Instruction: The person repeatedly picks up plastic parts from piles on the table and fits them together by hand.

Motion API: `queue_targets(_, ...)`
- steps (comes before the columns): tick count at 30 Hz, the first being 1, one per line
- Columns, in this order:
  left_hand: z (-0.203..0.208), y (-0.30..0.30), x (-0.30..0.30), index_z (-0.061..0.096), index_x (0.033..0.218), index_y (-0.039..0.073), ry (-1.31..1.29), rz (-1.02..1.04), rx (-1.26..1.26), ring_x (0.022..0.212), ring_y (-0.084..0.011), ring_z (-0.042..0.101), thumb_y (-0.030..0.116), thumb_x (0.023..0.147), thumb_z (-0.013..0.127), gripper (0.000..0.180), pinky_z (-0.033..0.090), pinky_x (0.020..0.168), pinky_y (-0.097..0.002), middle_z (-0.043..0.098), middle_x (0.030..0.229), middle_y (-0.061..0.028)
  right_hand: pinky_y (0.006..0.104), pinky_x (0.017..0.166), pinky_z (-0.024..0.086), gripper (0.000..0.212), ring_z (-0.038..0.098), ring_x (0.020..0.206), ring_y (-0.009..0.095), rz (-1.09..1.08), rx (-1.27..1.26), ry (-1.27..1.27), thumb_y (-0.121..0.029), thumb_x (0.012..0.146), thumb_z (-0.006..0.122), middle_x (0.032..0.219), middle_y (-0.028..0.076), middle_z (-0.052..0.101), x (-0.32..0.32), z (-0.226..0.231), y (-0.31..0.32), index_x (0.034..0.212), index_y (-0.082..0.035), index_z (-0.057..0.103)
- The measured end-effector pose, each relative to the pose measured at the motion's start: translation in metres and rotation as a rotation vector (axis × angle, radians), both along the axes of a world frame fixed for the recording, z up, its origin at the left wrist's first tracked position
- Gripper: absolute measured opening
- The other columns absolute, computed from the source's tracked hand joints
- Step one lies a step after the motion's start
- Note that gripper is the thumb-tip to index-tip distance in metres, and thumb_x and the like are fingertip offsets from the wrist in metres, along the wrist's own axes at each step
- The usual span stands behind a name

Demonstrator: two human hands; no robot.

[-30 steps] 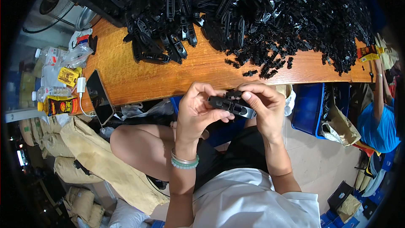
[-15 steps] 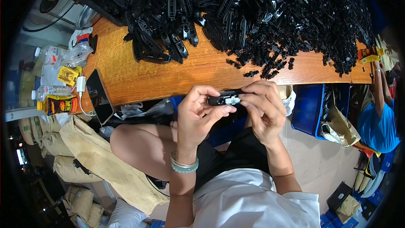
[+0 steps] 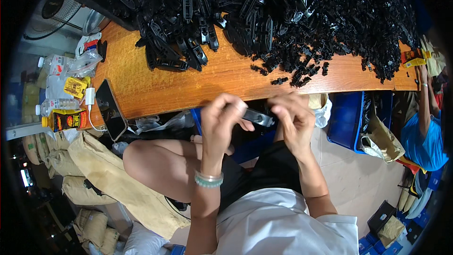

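Note:
A small, long black plastic piece [image 3: 258, 117] is held over my lap, just off the table's near edge. The fingers of my left hand [image 3: 222, 118] are closed on its left end, and the piece slants down to the right. Close to its other end is my right hand [image 3: 296, 123], its fingers blurred and apart, with nothing visible in them. A large heap of longer black plastic parts [image 3: 188, 28] lies on the wooden table [image 3: 141, 80] beyond my hands. Farther right is a pile of smaller black plastic parts [image 3: 349, 23].
A phone [image 3: 111, 111] with a white cable lies at the table's left edge, near drink bottles [image 3: 68, 119] and a fan [image 3: 59, 12]. Blue bins [image 3: 344, 123] stand at right beneath the table edge. Another person in a blue top [image 3: 424, 134] is at far right.
The black piece has tilted, its right end now lower. My right hand has come off it, and my left hand has turned over it.

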State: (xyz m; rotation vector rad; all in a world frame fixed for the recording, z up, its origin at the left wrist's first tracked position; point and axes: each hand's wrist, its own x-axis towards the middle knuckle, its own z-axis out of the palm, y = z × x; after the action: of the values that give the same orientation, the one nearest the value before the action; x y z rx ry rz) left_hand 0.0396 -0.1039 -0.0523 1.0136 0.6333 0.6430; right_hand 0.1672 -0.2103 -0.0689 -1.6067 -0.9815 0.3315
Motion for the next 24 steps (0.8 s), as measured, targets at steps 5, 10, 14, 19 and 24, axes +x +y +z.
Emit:
queue_targets(5, 0.002, 0.04, 0.04, 0.051, 0.084, 0.001, 0.061, 0.081, 0.033, 0.055, -0.0136, 0.057, 0.006, 0.086, 0.055, 0.007, 0.047, 0.049, -0.0242, 0.059, 0.077, -0.011, 0.0342, 0.067, 0.04, 0.026, 0.051, 0.078, 0.024, -0.199, -0.11, -0.717, 0.005, 0.067, 0.066, 0.092, 0.007, 0.058, 0.02, -0.005, 0.021, 0.091, -0.003, 0.063)
queue_targets(10, -0.001, 0.06, 0.069, 0.059, 0.101, 0.006, 0.587, 0.043, 1.314, 0.074, -0.0286, 0.061, -0.007, 0.075, 0.055, 0.03, 0.05, 0.061, -0.037, 0.053, 0.095, -0.0153, 0.034, 0.064, 0.042, 0.021, 0.054, 0.074, 0.026, -0.147, 0.041, -0.691, 0.007, 0.068, 0.064, 0.089, 0.009, 0.058, 0.021, -0.013, 0.028, 0.087, -0.002, 0.06)
queue_targets(14, -0.005, 0.07, 0.069, 0.061, 0.1, 0.006, 0.723, -0.049, 1.527, 0.074, -0.0346, 0.059, -0.006, 0.075, 0.054, 0.028, 0.05, 0.064, -0.0414, 0.049, 0.101, -0.0177, 0.032, 0.062, 0.046, 0.019, 0.057, 0.071, 0.025, -0.161, 0.196, -0.407, 0.009, 0.074, 0.061, 0.087, 0.011, 0.057, 0.009, -0.014, 0.028, 0.091, 0.001, 0.06)
queue_targets(19, -0.008, 0.073, 0.056, 0.06, 0.101, 0.006, 0.68, -0.109, 1.653, 0.074, -0.0323, 0.061, -0.003, 0.076, 0.055, 0.027, 0.051, 0.061, -0.0405, 0.05, 0.101, -0.0159, 0.0246, 0.071, 0.053, 0.014, 0.063, 0.075, 0.015, -0.065, 0.217, 0.307, 0.008, 0.084, 0.055, 0.094, 0.01, 0.056, 0.0, -0.021, 0.028, 0.098, 0.007, 0.059)
queue_targets(24, -0.013, 0.065, 0.038, 0.059, 0.099, 0.004, 0.708, -0.152, 1.655, 0.073, -0.0317, 0.061, -0.002, 0.077, 0.056, 0.024, 0.05, 0.059, -0.039, 0.05, 0.099, -0.0149, 0.0242, 0.073, 0.054, 0.014, 0.063, 0.077, 0.015, -0.042, 0.226, 0.5, 0.01, 0.083, 0.055, 0.099, 0.01, 0.055, 0.0, -0.026, 0.028, 0.097, 0.008, 0.059)
